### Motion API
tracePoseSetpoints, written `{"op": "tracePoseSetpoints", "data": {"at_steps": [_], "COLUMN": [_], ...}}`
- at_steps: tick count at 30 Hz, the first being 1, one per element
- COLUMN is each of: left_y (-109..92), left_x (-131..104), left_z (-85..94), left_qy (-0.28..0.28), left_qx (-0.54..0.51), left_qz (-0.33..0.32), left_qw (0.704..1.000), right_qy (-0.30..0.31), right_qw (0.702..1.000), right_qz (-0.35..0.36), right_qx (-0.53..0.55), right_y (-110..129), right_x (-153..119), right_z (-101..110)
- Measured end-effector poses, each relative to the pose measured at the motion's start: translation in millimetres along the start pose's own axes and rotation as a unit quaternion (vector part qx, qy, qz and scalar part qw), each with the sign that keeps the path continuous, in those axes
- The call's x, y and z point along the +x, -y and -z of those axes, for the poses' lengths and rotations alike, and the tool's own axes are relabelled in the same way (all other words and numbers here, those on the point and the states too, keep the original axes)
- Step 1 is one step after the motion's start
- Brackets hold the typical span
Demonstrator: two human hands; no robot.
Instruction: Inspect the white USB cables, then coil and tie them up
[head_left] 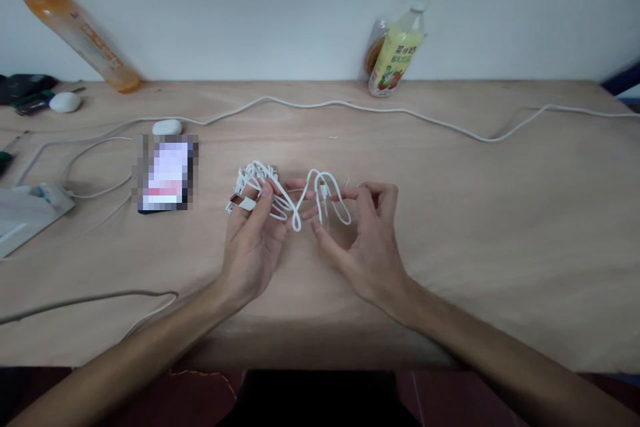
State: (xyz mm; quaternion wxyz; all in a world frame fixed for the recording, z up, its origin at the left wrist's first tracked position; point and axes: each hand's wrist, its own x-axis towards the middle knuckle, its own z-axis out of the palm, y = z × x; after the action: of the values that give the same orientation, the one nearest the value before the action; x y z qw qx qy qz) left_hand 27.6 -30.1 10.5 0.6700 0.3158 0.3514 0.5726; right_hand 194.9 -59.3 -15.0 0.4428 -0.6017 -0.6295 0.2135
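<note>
Head view.

Item: white cable point(250, 177), gathered in a loose, tangled bundle, with further loops trailing to the right; located in front of the person, over the middle of the surface point(500, 213). A USB plug point(244, 201) shows at the near left of the bundle; a smaller white connector point(325, 191) shows among the right-hand loops.

Left hand point(255, 240): palm turned up, thumb pressed over the bundle, holding it.

Right hand point(375, 247): at the trailing loops, fingers bent, thumb and index finger set apart on the near and far sides of the cable; whether they grip it cannot be told.

To the left: phone point(166, 177), screen lit and pixelated; small white case point(167, 127), just beyond the phone's far edge; white power strip point(33, 217), with leads, at the left border; second white rounded object point(65, 103), farther back beside dark items.

Along the back: tall bottle with orange contents point(80, 40), by the wall point(250, 7); yellow-labelled bottle point(399, 53), right of centre, a clear wrapped item point(373, 57) just beside it.

Across the surface: long white cord point(340, 104), running wavily behind the hands. Near left: grey cord point(90, 299).
</note>
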Motion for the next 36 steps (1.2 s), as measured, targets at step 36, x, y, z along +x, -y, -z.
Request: {"op": "tracePoseSetpoints", "data": {"at_steps": [36], "left_y": [2.6], "left_x": [8.4], "left_z": [3.4], "left_qy": [0.027], "left_qx": [0.002], "left_qz": [0.027], "left_qw": [0.999], "right_qy": [0.084], "right_qw": [0.827], "right_qz": [-0.249], "right_qx": [0.496], "right_y": [-13.5], "right_x": [29.6], "right_z": [10.8]}}
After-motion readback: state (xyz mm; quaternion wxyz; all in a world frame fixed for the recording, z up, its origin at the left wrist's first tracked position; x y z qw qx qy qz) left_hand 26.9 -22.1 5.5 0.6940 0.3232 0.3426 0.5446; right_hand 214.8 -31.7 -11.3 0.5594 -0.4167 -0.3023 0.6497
